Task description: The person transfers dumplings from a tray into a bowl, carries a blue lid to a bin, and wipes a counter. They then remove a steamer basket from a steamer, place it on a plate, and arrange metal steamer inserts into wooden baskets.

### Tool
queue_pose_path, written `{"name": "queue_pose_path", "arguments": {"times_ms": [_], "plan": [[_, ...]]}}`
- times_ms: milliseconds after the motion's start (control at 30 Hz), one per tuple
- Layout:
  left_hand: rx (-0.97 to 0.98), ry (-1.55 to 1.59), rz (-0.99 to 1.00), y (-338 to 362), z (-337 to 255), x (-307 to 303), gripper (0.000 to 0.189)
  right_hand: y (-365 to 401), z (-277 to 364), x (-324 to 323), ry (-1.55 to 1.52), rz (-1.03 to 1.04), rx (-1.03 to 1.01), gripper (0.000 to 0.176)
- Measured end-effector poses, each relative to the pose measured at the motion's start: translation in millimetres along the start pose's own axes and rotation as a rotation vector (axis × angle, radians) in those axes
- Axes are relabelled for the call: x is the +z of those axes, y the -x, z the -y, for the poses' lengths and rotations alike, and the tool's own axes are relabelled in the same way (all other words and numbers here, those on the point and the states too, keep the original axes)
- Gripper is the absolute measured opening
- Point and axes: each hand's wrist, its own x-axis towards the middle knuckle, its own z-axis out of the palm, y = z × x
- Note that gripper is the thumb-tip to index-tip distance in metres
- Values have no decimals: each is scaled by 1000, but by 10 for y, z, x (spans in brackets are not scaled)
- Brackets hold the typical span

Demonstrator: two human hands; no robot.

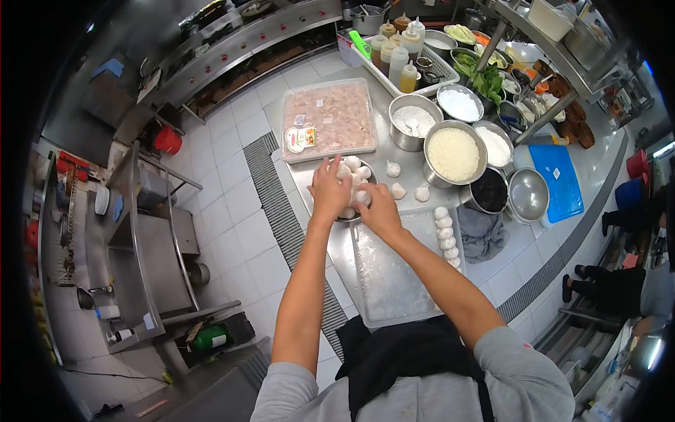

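As a person in a gray shirt and black apron leans over a steel table (pixel 415 204), both bare hands work at a bowl (pixel 373 171) of white balls (pixel 352 163). The left hand (pixel 330 186) lies over the far-left side of the heap, its fingers spread and touching the balls; whether it grips one cannot be told. The right hand (pixel 378 207) reaches in from the other side, thumb and fingers closed on one ball (pixel 363 197) at the heap's near-right edge.

Just beyond the bowl sits a clear tub (pixel 334 112) of pinkish filling, a label (pixel 301 138) on its near-left corner. Three loose balls (pixel 399 190) with pointed tops rest on the steel to the right. Nearer the apron, a pale tray (pixel 394 274) carries a row of balls (pixel 446 233) along its right side, a gray cloth (pixel 484 233) bunched beside it.

Farther back stand a pot of white grains (pixel 455 153), bowls of white powder (pixel 460 103), a basket (pixel 439 65) of squeeze bottles (pixel 398 62) and leafy greens (pixel 486 83). A blue board (pixel 555 184) lies at right, near a shiny steel bowl (pixel 528 195). Across the tiled floor, another person's dark-clad legs (pixel 598 290) show at far right.
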Motion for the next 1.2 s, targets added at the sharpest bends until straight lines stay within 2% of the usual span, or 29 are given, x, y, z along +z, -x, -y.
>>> {"name": "queue_pose_path", "arguments": {"times_ms": [133, 200, 267, 333, 400, 467, 500, 600, 633, 667, 700, 767, 800, 900, 933, 967, 1033, 1200], "plan": [[55, -240, 74, 201, -144, -47, 53, 36, -59, -37, -16, 14, -10, 42], [57, -50, -31, 190, 37, 19, 54, 52, -67, -61, -11, 29, 3, 45], [75, -36, -34, 173, 107, 60, 53, 75, -15, -85, -8, 46, 10, 48], [93, -27, -43, 132, 107, 11, 52, 113, 101, -102, 106, 18, -68, 55], [83, 55, 34, 80, 106, -26, 48, 105, 198, -69, 163, 45, -92, 58], [83, 2, 55, 2, 127, -71, 46, 94, 242, -31, 238, 55, -90, 61], [78, -46, 64, -61, 114, -64, 44, 68, 256, -3, 285, 73, -68, 57], [63, 114, 155, -183, 61, -81, 39, 11, 201, -64, 321, 115, -4, 51], [8, 188, 90, -125, -11, -119, 37, -1, 172, -82, 290, 173, -3, 48], [-55, 255, 22, -78, -70, -163, 35, 2, 141, -91, 262, 146, -9, 43], [-52, 246, 35, -37, -114, -186, 35, 15, 78, -88, 252, 140, 3, 43], [230, 144, -354, 96, -159, -230, 33, 12, -65, -72, 99, 58, -110, 40], [185, 230, -422, 206, -243, -244, 32, -1, -86, -87, 55, 87, -48, 42], [262, 209, -458, 607, -61, -53, 30, -11, -139, -162, -22, 111, -80, 44], [255, 174, -404, 772, -72, -13, 29, 0, -268, -84, -31, -91, -249, 43], [247, 144, -347, 934, -97, 38, 29, 35, -299, -103, -42, -82, -256, 43], [201, 169, -355, 1188, -145, 153, 29, 95, -365, -211, -130, -106, -117, 41], [87, 234, -377, 1229, -221, 168, 30, 441, -346, -503, -139, -85, -76, 38]]}}
